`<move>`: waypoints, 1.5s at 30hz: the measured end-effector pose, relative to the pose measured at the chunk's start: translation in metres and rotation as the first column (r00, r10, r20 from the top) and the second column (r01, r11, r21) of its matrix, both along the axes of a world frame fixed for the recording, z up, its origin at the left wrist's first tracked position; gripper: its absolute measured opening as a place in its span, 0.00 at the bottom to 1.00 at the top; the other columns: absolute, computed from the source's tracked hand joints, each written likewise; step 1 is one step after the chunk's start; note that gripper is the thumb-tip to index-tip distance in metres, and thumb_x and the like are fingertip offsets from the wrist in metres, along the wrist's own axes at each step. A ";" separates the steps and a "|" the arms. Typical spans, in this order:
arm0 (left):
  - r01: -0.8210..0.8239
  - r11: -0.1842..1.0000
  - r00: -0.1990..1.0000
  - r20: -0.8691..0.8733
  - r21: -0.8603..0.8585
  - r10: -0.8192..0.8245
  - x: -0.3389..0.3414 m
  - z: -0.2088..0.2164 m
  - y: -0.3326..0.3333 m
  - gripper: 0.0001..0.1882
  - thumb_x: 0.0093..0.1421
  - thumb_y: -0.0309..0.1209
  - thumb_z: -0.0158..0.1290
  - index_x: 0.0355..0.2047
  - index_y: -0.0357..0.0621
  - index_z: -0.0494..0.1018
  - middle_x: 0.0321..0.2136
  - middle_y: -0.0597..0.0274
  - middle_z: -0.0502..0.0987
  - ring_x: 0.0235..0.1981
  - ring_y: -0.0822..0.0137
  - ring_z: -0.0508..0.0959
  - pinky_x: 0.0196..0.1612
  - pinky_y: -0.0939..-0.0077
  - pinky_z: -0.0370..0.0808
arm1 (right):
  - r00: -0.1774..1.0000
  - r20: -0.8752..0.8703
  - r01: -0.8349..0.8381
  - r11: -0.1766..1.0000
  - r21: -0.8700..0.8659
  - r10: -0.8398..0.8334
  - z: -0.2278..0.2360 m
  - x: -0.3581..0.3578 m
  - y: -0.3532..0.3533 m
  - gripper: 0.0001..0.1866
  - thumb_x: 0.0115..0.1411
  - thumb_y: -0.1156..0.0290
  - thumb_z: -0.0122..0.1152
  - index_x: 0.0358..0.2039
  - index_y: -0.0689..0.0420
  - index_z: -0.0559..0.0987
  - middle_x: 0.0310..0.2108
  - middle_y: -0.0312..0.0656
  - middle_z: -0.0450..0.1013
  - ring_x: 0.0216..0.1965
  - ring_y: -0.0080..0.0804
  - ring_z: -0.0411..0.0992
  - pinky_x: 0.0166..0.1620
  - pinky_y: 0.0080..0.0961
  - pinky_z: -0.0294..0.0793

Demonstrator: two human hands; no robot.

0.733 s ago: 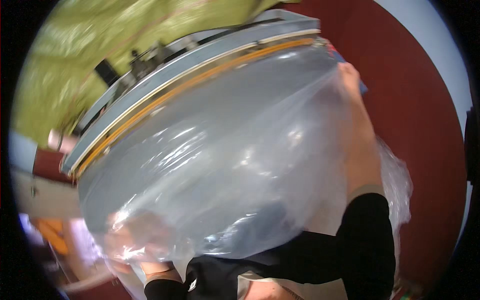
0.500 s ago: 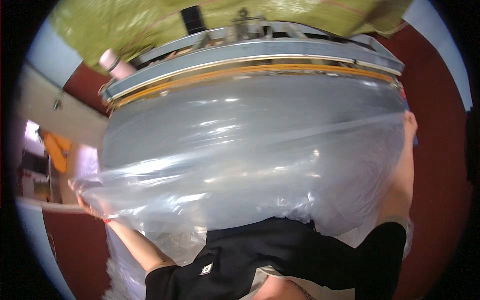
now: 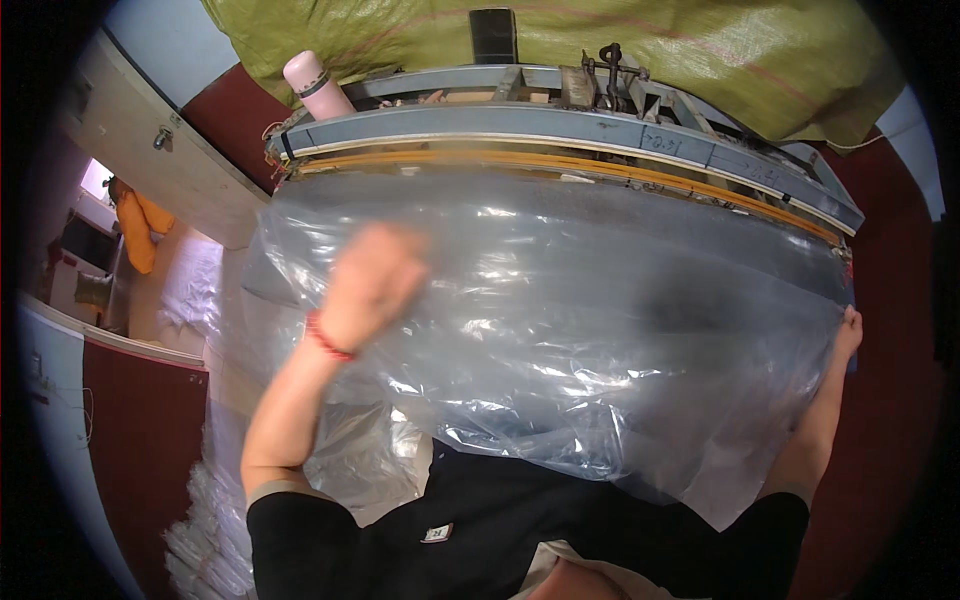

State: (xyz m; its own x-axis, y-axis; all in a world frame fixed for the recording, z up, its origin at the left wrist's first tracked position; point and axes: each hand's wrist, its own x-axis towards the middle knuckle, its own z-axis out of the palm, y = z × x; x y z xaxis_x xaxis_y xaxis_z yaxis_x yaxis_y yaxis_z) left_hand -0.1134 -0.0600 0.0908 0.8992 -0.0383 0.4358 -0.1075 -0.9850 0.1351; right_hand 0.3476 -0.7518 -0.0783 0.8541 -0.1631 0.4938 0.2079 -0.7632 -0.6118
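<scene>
A wide sheet of clear plastic film (image 3: 520,330) lies spread over a dark grey flat surface and hangs down toward my body. Over the left part of the film is my left hand (image 3: 375,275), smeared by motion, with a red band on its wrist; its fingers cannot be made out. At the far right edge, my right hand (image 3: 851,325) has its fingers closed on the edge of the film. Beyond the film runs a long blue-grey metal frame (image 3: 480,122) with an orange strip (image 3: 420,158) along its near side.
A pink bottle (image 3: 318,88) stands at the frame's left end. Behind the frame hangs a yellow-green sheet (image 3: 650,35), with a metal clamp (image 3: 612,78) in front. Bundled clear plastic (image 3: 200,535) lies at lower left, below an opened door (image 3: 160,140).
My left hand has let go of the film's left edge and swung inward above the sheet. My right hand keeps its hold. The view has shifted, and the film now lies lower and looser.
</scene>
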 end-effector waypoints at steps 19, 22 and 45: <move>-0.232 0.970 0.962 -0.132 0.068 0.239 0.067 -0.104 0.081 0.21 0.55 0.40 0.46 0.47 0.45 0.67 0.51 0.57 0.63 0.56 0.53 0.56 0.55 0.57 0.52 | 0.991 0.000 -0.123 0.934 0.334 0.131 0.011 -0.012 -0.002 0.15 0.57 0.57 0.50 0.23 0.56 0.70 0.20 0.27 0.60 0.24 0.14 0.56 0.29 0.12 0.57; -0.306 0.952 0.952 0.031 -0.012 0.306 0.065 -0.113 0.100 0.14 0.49 0.34 0.52 0.37 0.42 0.72 0.45 0.57 0.69 0.52 0.53 0.62 0.52 0.62 0.58 | 0.976 -0.034 -0.146 0.760 0.634 0.216 0.048 -0.047 0.034 0.13 0.56 0.58 0.52 0.25 0.55 0.72 0.21 0.26 0.63 0.24 0.15 0.59 0.30 0.12 0.59; -0.101 0.453 0.674 0.274 -0.886 0.686 0.088 -0.164 0.245 0.07 0.55 0.30 0.48 0.21 0.44 0.68 0.15 0.74 0.64 0.16 0.81 0.60 0.20 0.87 0.57 | 0.974 0.187 -0.209 0.809 0.549 0.125 0.026 0.036 0.221 0.08 0.53 0.69 0.55 0.24 0.61 0.70 0.15 0.32 0.64 0.17 0.16 0.60 0.21 0.15 0.58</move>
State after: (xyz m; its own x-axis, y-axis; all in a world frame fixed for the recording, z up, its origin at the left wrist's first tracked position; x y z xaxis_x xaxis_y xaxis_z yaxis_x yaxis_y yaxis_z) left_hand -0.0258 0.1854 -0.0730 0.2913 0.8474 0.4439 -0.0717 -0.4434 0.8935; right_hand 0.3841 -0.5312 -0.0518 0.8253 -0.3090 0.4726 0.4128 -0.2409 -0.8784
